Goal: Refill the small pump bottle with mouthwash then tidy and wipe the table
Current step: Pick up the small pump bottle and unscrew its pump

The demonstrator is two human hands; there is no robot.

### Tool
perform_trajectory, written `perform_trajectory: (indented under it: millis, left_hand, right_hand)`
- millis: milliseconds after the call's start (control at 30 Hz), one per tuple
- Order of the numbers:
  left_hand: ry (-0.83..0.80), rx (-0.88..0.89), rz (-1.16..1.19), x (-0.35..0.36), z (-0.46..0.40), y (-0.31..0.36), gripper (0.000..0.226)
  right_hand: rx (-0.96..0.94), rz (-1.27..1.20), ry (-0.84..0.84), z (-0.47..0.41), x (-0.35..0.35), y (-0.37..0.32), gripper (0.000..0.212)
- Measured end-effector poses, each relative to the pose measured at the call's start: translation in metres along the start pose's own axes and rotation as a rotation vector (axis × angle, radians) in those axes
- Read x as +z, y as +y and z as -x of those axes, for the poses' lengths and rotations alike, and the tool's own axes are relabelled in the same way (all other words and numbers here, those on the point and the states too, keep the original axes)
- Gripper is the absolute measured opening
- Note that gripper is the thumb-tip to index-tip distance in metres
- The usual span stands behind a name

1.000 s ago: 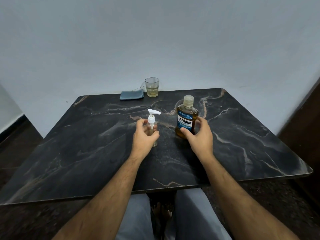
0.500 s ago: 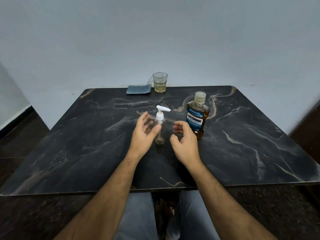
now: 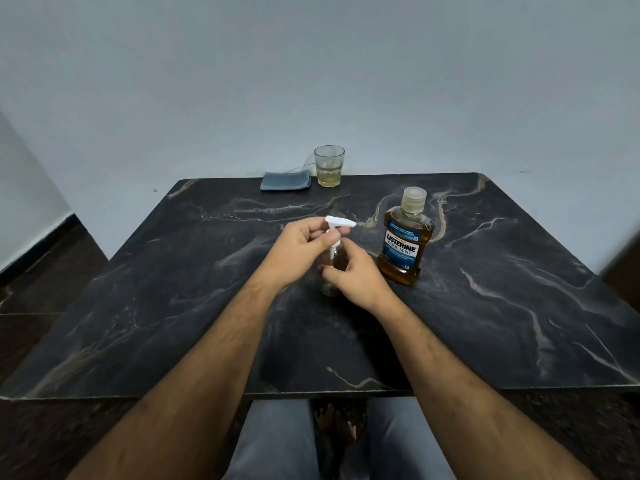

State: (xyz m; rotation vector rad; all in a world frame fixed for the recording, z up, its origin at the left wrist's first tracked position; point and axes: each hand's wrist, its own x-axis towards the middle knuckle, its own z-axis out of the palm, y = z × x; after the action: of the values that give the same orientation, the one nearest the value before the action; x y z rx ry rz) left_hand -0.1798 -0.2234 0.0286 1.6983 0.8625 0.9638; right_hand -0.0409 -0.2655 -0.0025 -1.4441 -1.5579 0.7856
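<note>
The small clear pump bottle [image 3: 333, 271] is held on the dark marble counter [image 3: 485, 306] by the right hand [image 3: 353, 276]. Its white pump top [image 3: 337, 226] is pinched by the left hand [image 3: 298, 244]. Nothing has been poured yet; the amber mouthwash bottle [image 3: 405, 239] is capped just beside.

left hand [image 3: 300, 244] pinches the white pump head [image 3: 340, 222]; right hand [image 3: 354, 276] grips the small pump bottle [image 3: 331, 271].

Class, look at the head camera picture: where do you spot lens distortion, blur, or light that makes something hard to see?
Head view: wide-angle lens bows the table edges; a dark blur smears the right border; dim, even light, soft shadows; the clear small pump bottle nearly vanishes against dark marble, only its white pump head stands out.
</note>
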Motion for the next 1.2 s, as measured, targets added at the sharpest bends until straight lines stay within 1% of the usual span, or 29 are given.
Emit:
perform_trajectory:
  millis: [100,200,267,400,500,567,667,767,800,933,967,1000,1100,1133,1200]
  left_hand:
    - [-0.019,-0.006,0.051,0.006,-0.003,-0.003,0.017]
    - [-0.018,-0.021,0.096,0.008,-0.004,-0.004,0.022]
    - [-0.016,-0.021,0.105,0.006,-0.003,-0.007,0.022]
    - [0.020,0.014,0.077,0.009,0.001,-0.011,0.020]
    - [0.079,0.045,0.078,0.014,0.003,-0.014,0.018]
    - [0.109,0.068,0.064,0.018,0.005,-0.016,0.020]
    - [0.181,0.090,0.043,0.023,0.009,-0.015,0.024]
    - [0.291,0.099,0.035,0.030,0.011,-0.017,0.009]
    - [0.327,0.095,0.033,0.032,0.011,-0.016,0.010]
    - [0.434,0.036,0.050,0.040,0.011,-0.015,0.037]
    - [0.434,0.016,0.072,0.041,0.010,-0.014,0.041]
    - [0.416,0.003,0.100,0.042,0.009,-0.013,0.041]
    - [0.261,0.013,0.151,0.042,0.010,-0.011,0.027]
    - [0.217,0.021,0.158,0.041,0.012,-0.010,0.026]
    - [0.177,0.031,0.201,0.038,0.018,-0.008,0.027]
  right_hand:
    - [0.009,-0.063,-0.022,-0.002,-0.001,-0.004,0.037]
    - [0.031,-0.111,-0.046,-0.005,0.000,-0.005,0.032]
    - [0.023,-0.107,-0.067,-0.004,-0.001,-0.002,0.032]
    - [-0.014,-0.015,-0.162,-0.001,-0.004,0.002,0.048]
    - [-0.022,0.049,-0.185,-0.001,-0.006,0.006,0.058]
    - [-0.024,0.058,-0.147,0.001,-0.002,0.010,0.060]
    - [-0.038,0.100,-0.005,0.009,0.010,0.014,0.055]
    - [-0.055,0.145,0.088,0.014,0.018,0.016,0.052]
    - [-0.060,0.152,0.098,0.014,0.018,0.016,0.054]
    - [-0.072,0.161,0.100,0.015,0.020,0.016,0.058]
    - [-0.071,0.156,0.102,0.016,0.020,0.016,0.059]
    - [-0.071,0.148,0.106,0.016,0.020,0.016,0.059]
    - [-0.081,0.127,0.115,0.016,0.020,0.017,0.057]
    - [-0.077,0.124,0.114,0.015,0.020,0.018,0.054]
    - [-0.067,0.125,0.115,0.015,0.020,0.019,0.047]
